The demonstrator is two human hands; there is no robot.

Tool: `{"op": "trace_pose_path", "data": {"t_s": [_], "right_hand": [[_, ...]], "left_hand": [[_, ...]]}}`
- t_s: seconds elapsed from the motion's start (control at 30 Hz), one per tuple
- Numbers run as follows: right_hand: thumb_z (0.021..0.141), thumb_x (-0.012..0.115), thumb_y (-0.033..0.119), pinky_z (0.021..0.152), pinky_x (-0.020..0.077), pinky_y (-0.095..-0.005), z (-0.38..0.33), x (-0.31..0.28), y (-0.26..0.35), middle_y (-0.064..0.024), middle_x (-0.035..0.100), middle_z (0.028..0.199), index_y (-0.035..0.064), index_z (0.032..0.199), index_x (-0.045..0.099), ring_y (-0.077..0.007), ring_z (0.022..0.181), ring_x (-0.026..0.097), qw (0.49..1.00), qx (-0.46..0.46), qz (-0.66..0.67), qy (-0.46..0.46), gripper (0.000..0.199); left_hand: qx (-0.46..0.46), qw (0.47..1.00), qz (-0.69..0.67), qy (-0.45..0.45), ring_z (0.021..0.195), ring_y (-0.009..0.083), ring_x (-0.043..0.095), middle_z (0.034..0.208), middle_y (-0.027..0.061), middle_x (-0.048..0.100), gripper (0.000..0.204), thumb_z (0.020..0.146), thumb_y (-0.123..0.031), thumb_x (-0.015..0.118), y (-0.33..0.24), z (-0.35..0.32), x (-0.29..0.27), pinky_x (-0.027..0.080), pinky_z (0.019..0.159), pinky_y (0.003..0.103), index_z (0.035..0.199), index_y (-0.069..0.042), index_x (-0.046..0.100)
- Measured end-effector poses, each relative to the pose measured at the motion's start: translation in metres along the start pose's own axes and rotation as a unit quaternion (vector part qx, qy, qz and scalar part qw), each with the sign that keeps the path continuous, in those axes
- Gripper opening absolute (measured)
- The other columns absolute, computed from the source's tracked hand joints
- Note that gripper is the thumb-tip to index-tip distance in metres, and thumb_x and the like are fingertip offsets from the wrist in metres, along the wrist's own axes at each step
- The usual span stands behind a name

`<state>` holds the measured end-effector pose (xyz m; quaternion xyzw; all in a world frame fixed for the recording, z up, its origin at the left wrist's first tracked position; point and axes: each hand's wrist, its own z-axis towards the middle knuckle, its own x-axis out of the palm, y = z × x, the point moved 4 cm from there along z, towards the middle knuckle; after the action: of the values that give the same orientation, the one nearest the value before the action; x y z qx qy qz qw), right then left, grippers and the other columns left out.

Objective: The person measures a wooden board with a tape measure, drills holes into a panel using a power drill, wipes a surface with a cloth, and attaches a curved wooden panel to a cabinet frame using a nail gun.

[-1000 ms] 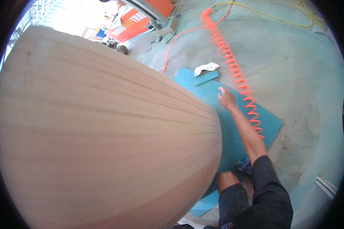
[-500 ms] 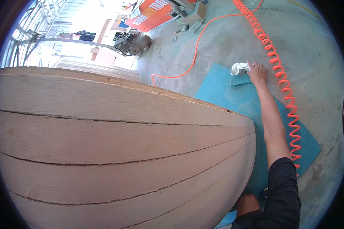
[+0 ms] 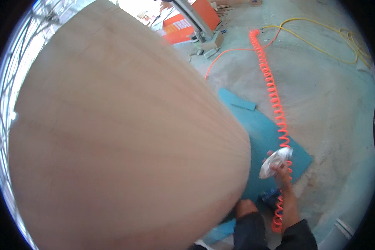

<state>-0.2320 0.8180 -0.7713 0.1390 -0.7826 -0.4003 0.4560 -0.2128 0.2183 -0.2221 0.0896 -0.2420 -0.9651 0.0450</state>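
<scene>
My right hand (image 3: 280, 167) is raised above the blue foam mat (image 3: 260, 133) and grips a crumpled white cloth (image 3: 274, 161). A large curved wooden hull of pale planks (image 3: 121, 141) fills the left and middle of the view, close to the camera. An orange coiled air hose (image 3: 274, 100) runs over the mat beside my hand and down to my forearm. My left hand is hidden, out of the picture. My knee (image 3: 246, 207) shows below the hull's edge.
The floor is pale green concrete (image 3: 329, 91). A yellow hose (image 3: 321, 37) loops at the far right. An orange machine on a stand (image 3: 191, 21) sits at the top. A small blue foam block (image 3: 242, 104) lies on the mat. A blue tool (image 3: 270, 196) rests by my knee.
My right hand reached to the white cloth lying on the mat, took hold of it and pulled it back toward me. The view swung, so the hull now fills more of it.
</scene>
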Motion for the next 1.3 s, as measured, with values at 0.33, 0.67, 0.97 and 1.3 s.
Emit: {"op": "trace_pose_path", "data": {"t_s": [0.33, 0.67, 0.97, 1.3], "right_hand": [[0.086, 0.062, 0.003, 0.050, 0.0553, -0.0351, -0.234, 0.049, -0.076, -0.0065, 0.059, 0.077, 0.0025, 0.123, 0.060, -0.0190, 0.057, 0.061, 0.989, 0.139, -0.002, 0.046, 0.037], [0.093, 0.074, 0.029, 0.044, 0.0480, -0.0319, -0.316, 0.081, -0.048, -0.0017, 0.054, 0.064, 0.0050, 0.112, 0.064, -0.0156, 0.048, 0.056, 0.990, 0.117, -0.057, 0.049, 0.033], [0.093, 0.074, 0.011, 0.052, 0.0498, -0.0245, -0.352, 0.145, -0.036, -0.0026, 0.070, 0.091, 0.0041, 0.123, 0.064, -0.0093, 0.061, 0.061, 0.959, 0.014, -0.245, 0.141, 0.032], [0.104, 0.062, 0.043, 0.051, 0.0389, -0.0234, -0.324, 0.145, -0.047, 0.0036, 0.056, 0.078, 0.0040, 0.118, 0.066, -0.0050, 0.057, 0.047, 0.941, -0.044, -0.327, 0.078, 0.042]], "left_hand": [[-0.063, 0.952, -0.292, -0.069, 0.128, 0.0381, 0.057, 0.137, 0.0190, 0.059, 0.037, 0.107, -0.034, 0.043, 0.026, -0.035, -0.045, 0.039, 0.115, 0.057, 0.122, -0.006, 0.062], [-0.431, 0.518, -0.733, 0.094, 0.098, 0.0223, 0.066, 0.110, 0.0156, 0.070, 0.064, 0.078, -0.043, 0.076, -0.023, 0.000, -0.016, 0.048, 0.093, 0.033, 0.119, 0.004, 0.066], [-0.391, 0.394, -0.807, 0.201, 0.100, 0.0211, 0.065, 0.108, 0.0126, 0.071, 0.076, 0.072, -0.049, 0.086, -0.028, -0.003, -0.016, 0.048, 0.094, 0.033, 0.121, 0.005, 0.066], [-0.313, 0.693, -0.645, -0.080, 0.117, 0.0254, 0.063, 0.127, 0.0122, 0.068, 0.044, 0.082, -0.021, 0.085, -0.022, 0.000, -0.034, 0.050, 0.097, 0.038, 0.120, -0.005, 0.070]]}}
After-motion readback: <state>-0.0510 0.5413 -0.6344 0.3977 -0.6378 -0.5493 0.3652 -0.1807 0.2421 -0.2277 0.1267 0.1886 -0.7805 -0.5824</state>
